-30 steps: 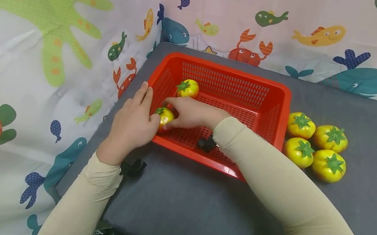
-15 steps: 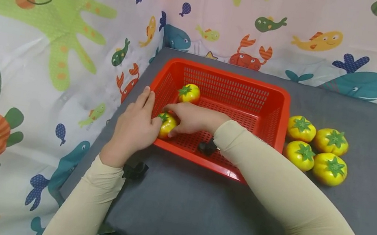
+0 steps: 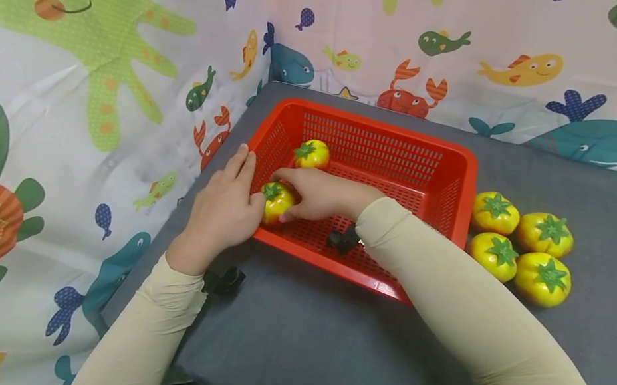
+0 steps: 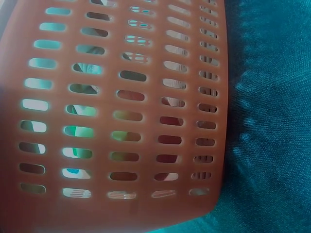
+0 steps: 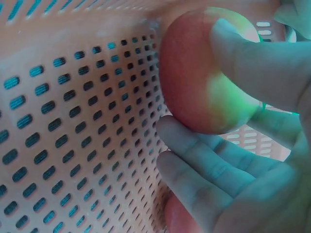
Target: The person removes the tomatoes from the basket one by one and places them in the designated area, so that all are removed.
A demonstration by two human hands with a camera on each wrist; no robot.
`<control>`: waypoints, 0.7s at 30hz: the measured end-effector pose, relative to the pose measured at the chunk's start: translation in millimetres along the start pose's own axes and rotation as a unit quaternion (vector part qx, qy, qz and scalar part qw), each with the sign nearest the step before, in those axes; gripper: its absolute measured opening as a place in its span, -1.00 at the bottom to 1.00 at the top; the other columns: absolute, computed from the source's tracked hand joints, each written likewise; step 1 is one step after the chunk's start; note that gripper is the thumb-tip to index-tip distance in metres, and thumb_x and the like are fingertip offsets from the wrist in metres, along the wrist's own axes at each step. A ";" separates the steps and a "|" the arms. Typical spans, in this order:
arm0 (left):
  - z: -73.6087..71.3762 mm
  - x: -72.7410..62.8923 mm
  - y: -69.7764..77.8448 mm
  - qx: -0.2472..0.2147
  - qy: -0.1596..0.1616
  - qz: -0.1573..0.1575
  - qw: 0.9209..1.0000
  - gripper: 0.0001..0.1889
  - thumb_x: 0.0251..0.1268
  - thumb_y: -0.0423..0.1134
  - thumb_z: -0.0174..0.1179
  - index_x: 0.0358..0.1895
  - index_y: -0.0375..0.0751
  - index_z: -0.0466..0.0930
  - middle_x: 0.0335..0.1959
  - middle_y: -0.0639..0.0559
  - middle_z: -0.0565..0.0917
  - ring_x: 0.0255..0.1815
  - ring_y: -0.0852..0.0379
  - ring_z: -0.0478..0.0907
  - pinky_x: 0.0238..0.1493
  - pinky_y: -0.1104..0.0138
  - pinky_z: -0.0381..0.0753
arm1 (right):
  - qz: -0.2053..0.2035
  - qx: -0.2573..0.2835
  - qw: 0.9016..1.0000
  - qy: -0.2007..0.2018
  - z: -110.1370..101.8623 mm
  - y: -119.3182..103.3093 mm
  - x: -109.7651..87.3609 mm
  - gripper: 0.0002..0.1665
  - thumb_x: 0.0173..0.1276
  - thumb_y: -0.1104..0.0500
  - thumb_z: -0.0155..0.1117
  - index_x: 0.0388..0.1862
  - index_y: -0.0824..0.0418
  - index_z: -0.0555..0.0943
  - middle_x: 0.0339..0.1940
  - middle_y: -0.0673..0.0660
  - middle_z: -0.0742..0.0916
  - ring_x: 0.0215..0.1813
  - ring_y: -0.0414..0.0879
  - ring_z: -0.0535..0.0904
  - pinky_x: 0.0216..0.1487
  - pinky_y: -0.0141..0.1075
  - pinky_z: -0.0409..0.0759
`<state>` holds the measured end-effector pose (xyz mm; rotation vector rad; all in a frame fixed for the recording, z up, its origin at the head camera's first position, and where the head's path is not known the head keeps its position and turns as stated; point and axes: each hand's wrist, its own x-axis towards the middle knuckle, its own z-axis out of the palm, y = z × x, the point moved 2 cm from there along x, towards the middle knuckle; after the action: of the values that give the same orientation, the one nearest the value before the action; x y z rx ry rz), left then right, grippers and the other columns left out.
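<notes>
My right hand (image 3: 320, 193) reaches into the red plastic basket (image 3: 327, 264) and grips a yellow tomato (image 3: 277, 206) with a green star-shaped top, in the near left corner. In the right wrist view the thumb presses one side of this tomato (image 5: 194, 73), whose underside is orange-red, and the fingers lie below it. My left hand (image 3: 223, 209) rests on the basket's left rim, fingers straight, thumb close to the held tomato. The left wrist view shows only the slotted outer wall of the basket (image 4: 150, 155); the hand is out of that view.
A second tomato (image 3: 312, 154) lies in the far left of the basket. Several more tomatoes (image 3: 547, 233) sit grouped on the grey table (image 3: 315, 342), right of the basket. A curtain (image 3: 137, 91) printed with sea animals stands along the left and back.
The head view has shifted slightly, so everything sits a little lower and further right. The held tomato shows a bit more beside the left thumb; both hands keep their places.
</notes>
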<state>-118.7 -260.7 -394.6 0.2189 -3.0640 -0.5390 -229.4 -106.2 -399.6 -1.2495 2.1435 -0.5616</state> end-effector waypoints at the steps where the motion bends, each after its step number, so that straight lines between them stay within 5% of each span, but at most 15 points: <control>1: 0.1 -0.1 -0.3 0.000 0.000 0.000 1.000 -0.17 0.45 -0.04 0.04 0.71 -0.20 0.02 0.75 -0.09 0.00 0.48 -0.31 0.34 0.22 -0.27 0.59 | -0.001 0.000 1.000 -0.001 -0.3 0.4 -0.4 -0.09 0.35 0.00 0.52 0.59 0.13 0.35 0.29 0.06 0.65 0.21 -0.08 0.56 0.41 -0.15 0.53; 21: -0.4 1.2 -0.4 -0.008 -0.003 -0.002 1.000 -0.18 0.44 -0.05 0.00 0.71 -0.19 0.01 0.76 -0.07 -0.01 0.51 -0.30 0.31 0.32 -0.28 0.51 | -0.021 0.044 0.998 0.032 -14.0 0.6 -14.2 -0.11 0.33 0.06 0.56 0.54 0.12 0.35 0.29 0.06 0.61 0.22 -0.06 0.54 0.37 -0.16 0.54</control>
<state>-119.8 -261.4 -394.3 0.2223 -3.0655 -0.5649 -233.7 -92.5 -385.7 -1.2461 2.1249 -0.7161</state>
